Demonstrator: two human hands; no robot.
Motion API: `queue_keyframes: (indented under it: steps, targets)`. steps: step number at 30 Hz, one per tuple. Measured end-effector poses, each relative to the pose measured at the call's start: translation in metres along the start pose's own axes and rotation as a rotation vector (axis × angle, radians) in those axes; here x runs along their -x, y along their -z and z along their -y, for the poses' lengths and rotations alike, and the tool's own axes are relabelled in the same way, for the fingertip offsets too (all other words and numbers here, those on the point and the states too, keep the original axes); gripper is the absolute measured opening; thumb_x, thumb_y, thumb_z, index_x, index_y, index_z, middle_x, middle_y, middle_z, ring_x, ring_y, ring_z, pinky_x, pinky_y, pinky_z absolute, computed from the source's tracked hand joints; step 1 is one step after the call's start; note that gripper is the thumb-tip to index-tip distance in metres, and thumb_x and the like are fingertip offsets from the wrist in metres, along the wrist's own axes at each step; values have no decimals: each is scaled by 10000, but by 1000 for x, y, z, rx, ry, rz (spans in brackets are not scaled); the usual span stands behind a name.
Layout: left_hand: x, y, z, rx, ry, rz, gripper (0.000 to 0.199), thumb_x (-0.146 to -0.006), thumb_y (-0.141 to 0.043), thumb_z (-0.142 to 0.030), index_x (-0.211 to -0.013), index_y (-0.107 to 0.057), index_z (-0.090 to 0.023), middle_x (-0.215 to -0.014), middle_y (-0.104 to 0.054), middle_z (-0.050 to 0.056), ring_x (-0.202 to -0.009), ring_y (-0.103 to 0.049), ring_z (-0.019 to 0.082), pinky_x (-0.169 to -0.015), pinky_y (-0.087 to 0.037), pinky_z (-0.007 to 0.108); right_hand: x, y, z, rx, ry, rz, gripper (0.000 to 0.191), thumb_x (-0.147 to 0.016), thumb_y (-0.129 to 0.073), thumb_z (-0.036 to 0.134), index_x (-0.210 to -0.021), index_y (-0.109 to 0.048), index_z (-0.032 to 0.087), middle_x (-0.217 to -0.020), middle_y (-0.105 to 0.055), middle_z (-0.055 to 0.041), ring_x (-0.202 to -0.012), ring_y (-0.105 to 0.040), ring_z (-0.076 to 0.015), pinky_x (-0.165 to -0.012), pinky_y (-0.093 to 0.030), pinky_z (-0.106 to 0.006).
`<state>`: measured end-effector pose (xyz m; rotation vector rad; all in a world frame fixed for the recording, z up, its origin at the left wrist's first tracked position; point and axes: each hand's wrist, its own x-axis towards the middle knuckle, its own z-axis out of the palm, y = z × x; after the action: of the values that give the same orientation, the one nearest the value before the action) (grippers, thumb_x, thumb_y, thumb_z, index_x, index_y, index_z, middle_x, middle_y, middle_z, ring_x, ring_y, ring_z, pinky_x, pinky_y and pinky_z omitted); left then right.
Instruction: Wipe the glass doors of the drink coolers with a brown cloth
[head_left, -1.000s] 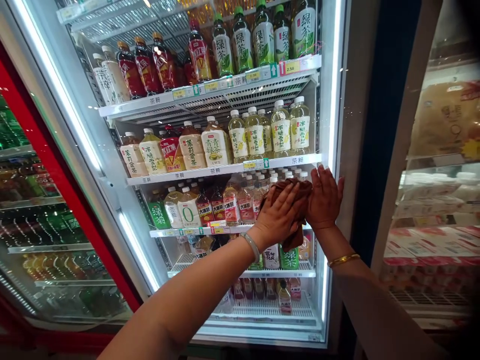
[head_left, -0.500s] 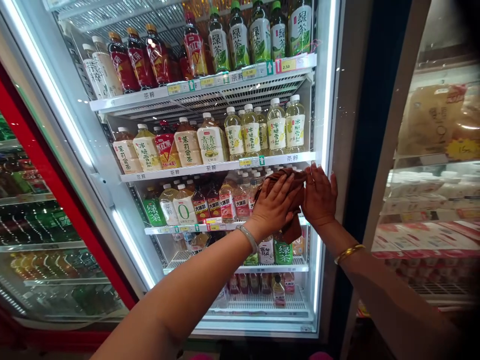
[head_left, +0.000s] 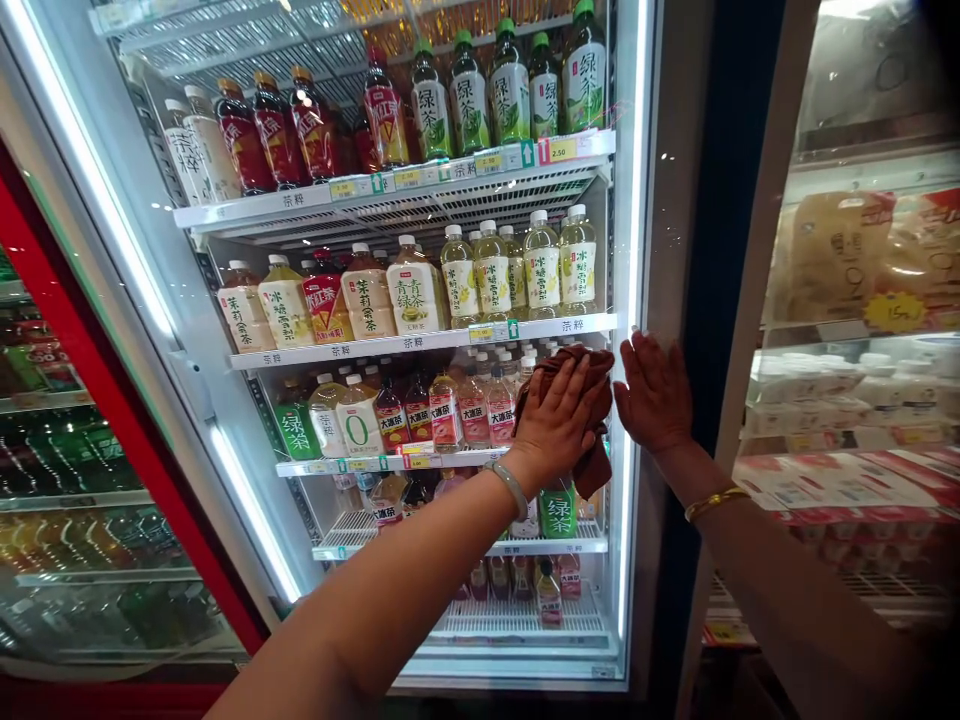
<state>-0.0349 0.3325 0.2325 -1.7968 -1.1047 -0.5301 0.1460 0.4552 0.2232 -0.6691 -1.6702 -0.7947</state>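
Covering much of one brown cloth (head_left: 602, 400), the left grip (head_left: 553, 425) lies flat, fingers extended over the folds, pressing rather than pinching, as we judge it. Place: before the right part of a drinks cooler (head_left: 663, 200), level with the shelf of iced-tea bottles (head_left: 446, 415). At the wrist, one grey bangle (head_left: 510, 490).

Right grip (head_left: 652, 395): open, fingers upward, just beside the cloth and apart from it, near the light strip (head_left: 637, 190); we see nothing held. Below its wrist, one gold bangle (head_left: 716, 504).

Handling, in our estimate: cloth light, soft and limp, not fragile, apt to slide on a smooth face. We would take hold at the bunched middle, under palm and fingers, gathering in the loose tail that hangs below. Damp or dry, we cannot tell.

Hidden: the cloth's underside and the part beneath the palm; bottles behind cloth and left forearm. Uncertain: whether the right palm touches the surface behind it. Cut off: the cooler's top. Hard to make out: lettering on the packages (head_left: 844, 255) to the right, bottles in the red-framed cooler (head_left: 142, 430) to the left, and the far right edge, lost in dark.
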Motion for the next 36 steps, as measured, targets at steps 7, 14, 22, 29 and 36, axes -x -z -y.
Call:
queue_keyframes:
  steps: [7, 14, 22, 29, 36]
  targets:
    - [-23, 9, 21, -9, -334, 12, 690, -1030, -480, -465, -1632, -390, -139, -1749, -316, 171, -1644, -257, 328, -1340, -180, 596, 1, 1, -1, 54, -23, -48, 645, -1026, -492, 293, -1642, -369, 150, -1632, -488, -180, -1545, -444, -315, -1329, -257, -580]
    - [-38, 10, 19, 45, 50, -85, 758, -1013, -526, -442, -1676, -298, -153, -1783, -204, 180, -1675, -109, 334, -1353, -1, 599, 1, 5, 0, 71, 1, -62, 694, -1027, -470, 294, -1676, -279, 144, -1667, -438, -181, -1576, -393, -318, -1334, -244, -578]
    - [16, -21, -3, 7, -329, 16, 694, -994, -557, -432, -1588, -452, -89, -1733, -312, 232, -1630, -269, 394, -1325, -122, 657, 3, 1, -5, 21, -74, -63, 635, -1037, -425, 307, -1656, -333, 199, -1668, -447, -160, -1587, -372, -300, -1324, -243, -605]
    - [-32, 1, 16, 25, -51, -98, 741, -1018, -529, -474, -1645, -350, -123, -1767, -251, 182, -1665, -170, 333, -1353, -100, 588, 0, 9, -2, -113, -73, -75, 629, -1019, -371, 331, -1629, -359, 177, -1681, -419, -165, -1601, -338, -315, -1297, -269, -642]
    - [-21, -15, -14, 49, -141, -19, 593, -1005, -527, -387, -1533, -519, -118, -1758, -286, 167, -1655, -215, 324, -1341, -180, 608, 3, 7, -6, -170, -46, -138, 667, -1061, -273, 416, -1651, -296, 107, -1664, -429, -214, -1603, -337, -308, -1316, -248, -600]
